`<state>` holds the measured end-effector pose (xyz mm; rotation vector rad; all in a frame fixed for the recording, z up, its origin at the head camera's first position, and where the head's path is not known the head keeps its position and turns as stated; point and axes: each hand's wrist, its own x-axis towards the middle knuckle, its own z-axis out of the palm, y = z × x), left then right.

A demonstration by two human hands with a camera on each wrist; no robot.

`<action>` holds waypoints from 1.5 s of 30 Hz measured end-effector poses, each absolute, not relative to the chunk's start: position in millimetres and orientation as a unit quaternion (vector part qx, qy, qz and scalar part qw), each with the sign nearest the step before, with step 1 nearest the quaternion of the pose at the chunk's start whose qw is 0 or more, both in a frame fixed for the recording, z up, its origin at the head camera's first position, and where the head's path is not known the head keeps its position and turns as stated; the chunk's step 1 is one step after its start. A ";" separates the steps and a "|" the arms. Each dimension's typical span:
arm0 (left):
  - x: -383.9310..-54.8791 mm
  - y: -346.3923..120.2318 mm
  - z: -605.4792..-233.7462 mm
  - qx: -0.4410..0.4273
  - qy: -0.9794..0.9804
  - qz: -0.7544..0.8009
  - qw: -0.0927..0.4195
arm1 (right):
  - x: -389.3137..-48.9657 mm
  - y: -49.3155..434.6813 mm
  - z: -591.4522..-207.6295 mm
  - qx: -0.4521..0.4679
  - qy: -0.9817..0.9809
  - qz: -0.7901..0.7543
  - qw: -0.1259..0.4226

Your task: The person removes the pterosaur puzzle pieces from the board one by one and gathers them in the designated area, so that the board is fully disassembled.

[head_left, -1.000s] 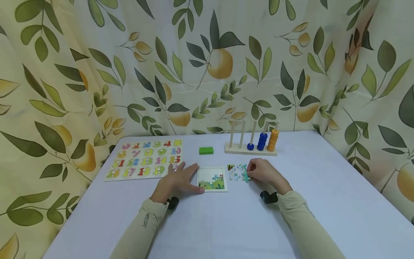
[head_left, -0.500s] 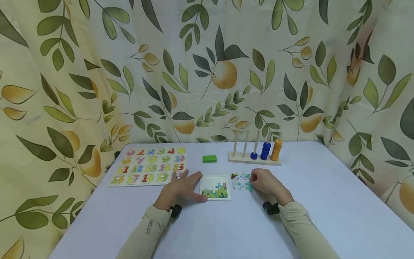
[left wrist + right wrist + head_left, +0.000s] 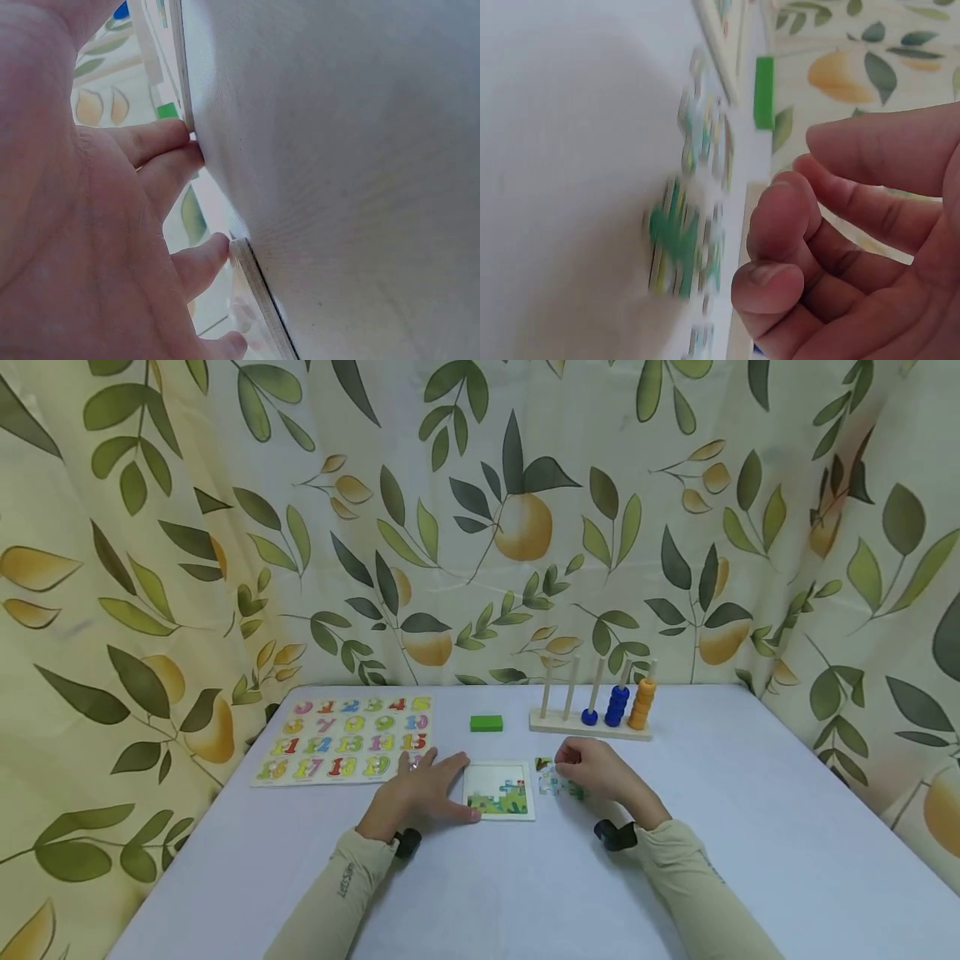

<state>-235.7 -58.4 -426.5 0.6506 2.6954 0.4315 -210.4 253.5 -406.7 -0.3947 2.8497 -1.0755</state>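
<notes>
My left hand spreads its fingers beside a white-framed jigsaw tray, thumb at the near left corner and a fingertip at the far left. In the left wrist view, fingertips meet the tray's edge. The tray holds a partly filled picture, green along the bottom. Several loose jigsaw pieces lie to its right, partly hidden under my right hand. In the right wrist view, that hand's fingers curl loosely above the pieces, thumb apart from the fingers, with nothing visible between them.
A number puzzle board lies at the left, its near right corner under my left fingers. Behind the tray sits a green block. A wooden peg stand with blue and orange beads stands at the back right, before a patterned curtain.
My right hand has moved left from the pieces' right edge and now covers part of them. My left hand stays at the tray. The camera view has tipped slightly.
</notes>
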 end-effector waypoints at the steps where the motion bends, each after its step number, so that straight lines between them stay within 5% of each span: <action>1: -234.8 -58.2 -424.6 0.227 0.947 0.153 0.170 | -210.8 250.1 -406.7 -0.133 0.925 -0.354 0.035; 18: -232.6 -53.3 -424.5 0.227 0.946 0.152 0.174 | -218.6 199.5 -409.4 -0.223 0.921 -0.297 0.115; 45: -237.2 -56.2 -424.0 0.217 0.948 0.146 0.183 | -218.0 191.2 -413.4 -0.224 0.925 -0.290 0.100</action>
